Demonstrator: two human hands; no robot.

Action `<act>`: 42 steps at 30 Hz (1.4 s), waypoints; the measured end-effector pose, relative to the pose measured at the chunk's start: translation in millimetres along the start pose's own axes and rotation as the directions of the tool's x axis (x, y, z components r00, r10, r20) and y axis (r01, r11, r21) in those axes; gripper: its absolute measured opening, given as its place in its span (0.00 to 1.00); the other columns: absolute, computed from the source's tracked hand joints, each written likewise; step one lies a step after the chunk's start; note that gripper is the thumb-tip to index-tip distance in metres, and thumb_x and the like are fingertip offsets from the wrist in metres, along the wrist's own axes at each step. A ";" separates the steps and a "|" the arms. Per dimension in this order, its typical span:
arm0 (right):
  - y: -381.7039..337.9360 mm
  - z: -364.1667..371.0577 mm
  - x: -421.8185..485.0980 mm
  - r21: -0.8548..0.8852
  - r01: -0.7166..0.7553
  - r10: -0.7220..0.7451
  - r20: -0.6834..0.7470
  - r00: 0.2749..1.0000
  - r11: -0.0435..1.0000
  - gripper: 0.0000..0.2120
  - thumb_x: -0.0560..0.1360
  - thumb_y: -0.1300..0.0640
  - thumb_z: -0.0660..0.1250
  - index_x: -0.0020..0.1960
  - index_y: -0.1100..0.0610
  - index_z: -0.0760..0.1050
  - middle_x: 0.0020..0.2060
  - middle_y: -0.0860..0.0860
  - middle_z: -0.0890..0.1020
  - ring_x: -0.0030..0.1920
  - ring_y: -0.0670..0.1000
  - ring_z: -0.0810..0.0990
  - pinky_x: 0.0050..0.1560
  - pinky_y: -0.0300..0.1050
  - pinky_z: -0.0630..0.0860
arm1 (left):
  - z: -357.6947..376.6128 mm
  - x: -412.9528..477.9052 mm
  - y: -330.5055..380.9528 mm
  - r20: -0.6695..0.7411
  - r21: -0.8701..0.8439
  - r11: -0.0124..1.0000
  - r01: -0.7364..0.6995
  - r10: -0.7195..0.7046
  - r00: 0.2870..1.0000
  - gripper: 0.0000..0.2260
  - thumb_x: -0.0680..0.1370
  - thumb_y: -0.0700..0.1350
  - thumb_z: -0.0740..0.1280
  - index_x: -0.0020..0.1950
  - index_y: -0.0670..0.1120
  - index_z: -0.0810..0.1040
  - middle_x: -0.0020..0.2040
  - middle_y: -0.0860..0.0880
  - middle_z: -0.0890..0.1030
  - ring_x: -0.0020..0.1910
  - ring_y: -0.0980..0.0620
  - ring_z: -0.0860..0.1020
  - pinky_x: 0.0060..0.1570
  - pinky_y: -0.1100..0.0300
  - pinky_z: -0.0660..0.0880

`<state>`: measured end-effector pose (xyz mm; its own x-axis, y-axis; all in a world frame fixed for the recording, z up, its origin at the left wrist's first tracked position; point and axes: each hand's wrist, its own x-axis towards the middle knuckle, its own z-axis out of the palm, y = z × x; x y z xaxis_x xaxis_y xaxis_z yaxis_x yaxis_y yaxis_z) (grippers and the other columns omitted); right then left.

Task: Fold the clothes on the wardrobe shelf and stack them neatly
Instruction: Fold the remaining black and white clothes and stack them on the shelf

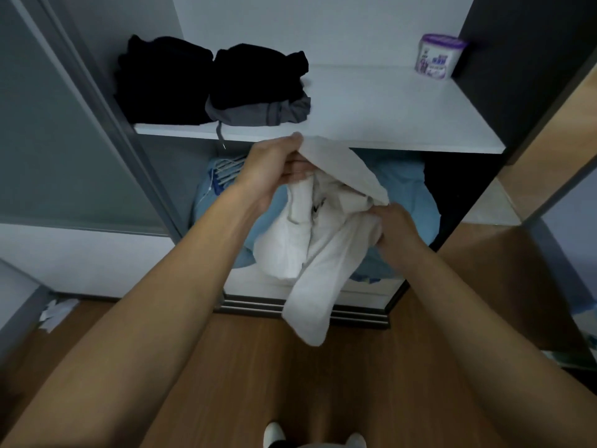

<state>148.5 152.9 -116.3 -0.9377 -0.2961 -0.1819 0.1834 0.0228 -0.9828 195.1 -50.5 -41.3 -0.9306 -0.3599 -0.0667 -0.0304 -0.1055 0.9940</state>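
While two dark piles (164, 79) sit on the shelf (371, 108), left hand (274, 166) and right hand (392, 227) both clutch one white garment (323, 240).

This is a room in a home, seen at an open built-in wardrobe (517, 76). Its white shelf (387, 105) carries folded black clothes (168, 82) at the left end, one pile lying on a grey garment (258, 113) whose drawstring hangs over the front edge. A small purple-lidded tub (441, 56) stands in the back right corner. Beneath the shelf are hangers (226, 171) and bundled blue fabric (403, 189). A grey sliding door (64, 140) stands at the left, and a metal track (307, 307) runs along the wood-patterned floor (258, 367). A white garment (323, 247) is held up before the shelf's front edge.
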 end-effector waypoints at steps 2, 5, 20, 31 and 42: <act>-1.6 -6.2 3.5 0.206 -0.100 0.099 0.016 0.995 0.973 0.14 0.83 0.63 0.57 0.42 0.56 0.75 0.37 0.52 0.80 0.37 0.46 0.79 0.37 0.38 0.77 | -15.8 3.6 -17.4 0.025 0.048 0.997 0.062 -0.063 0.998 0.11 0.83 0.45 0.61 0.57 0.44 0.82 0.52 0.48 0.86 0.55 0.49 0.83 0.58 0.52 0.76; -6.7 -9.5 3.6 0.460 -0.192 0.163 0.104 0.981 0.867 0.17 0.84 0.59 0.55 0.45 0.56 0.81 0.38 0.51 0.86 0.41 0.48 0.85 0.42 0.41 0.80 | -24.1 2.5 -51.9 0.097 0.202 0.968 0.147 -0.169 0.981 0.12 0.81 0.45 0.65 0.63 0.49 0.80 0.61 0.51 0.82 0.65 0.50 0.77 0.66 0.52 0.73; -5.0 -37.6 2.0 0.516 -0.077 0.015 0.122 0.992 0.853 0.26 0.80 0.55 0.53 0.35 0.49 0.87 0.36 0.48 0.87 0.39 0.46 0.86 0.38 0.38 0.81 | 0.2 7.9 -129.5 0.041 0.299 0.954 0.022 -0.036 0.999 0.09 0.79 0.46 0.69 0.51 0.40 0.82 0.44 0.48 0.82 0.43 0.52 0.78 0.48 0.55 0.73; 38.6 -41.3 -0.6 -0.440 0.169 -0.082 0.210 0.974 0.882 0.24 0.76 0.55 0.71 0.70 0.50 0.70 0.61 0.43 0.77 0.58 0.42 0.77 0.53 0.32 0.73 | 32.9 -0.6 -62.3 0.327 0.593 0.786 -0.175 -0.037 0.944 0.18 0.77 0.50 0.73 0.33 0.41 0.74 0.30 0.46 0.71 0.31 0.53 0.69 0.32 0.60 0.64; 27.5 1.1 -3.0 -0.645 0.247 -0.289 0.043 0.956 0.723 0.14 0.75 0.53 0.63 0.31 0.52 0.65 0.27 0.44 0.69 0.29 0.45 0.68 0.32 0.43 0.62 | 8.4 -10.1 -80.0 0.317 0.642 0.742 -0.192 -0.029 0.948 0.15 0.76 0.46 0.73 0.33 0.41 0.75 0.28 0.57 0.69 0.28 0.59 0.67 0.33 0.64 0.64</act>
<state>156.7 153.3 -142.8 -0.9370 -0.3313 0.1111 -0.2898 0.5591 -0.7768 203.9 -30.7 -119.4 -0.9969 -0.0444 -0.0643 -0.0781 0.5861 0.8064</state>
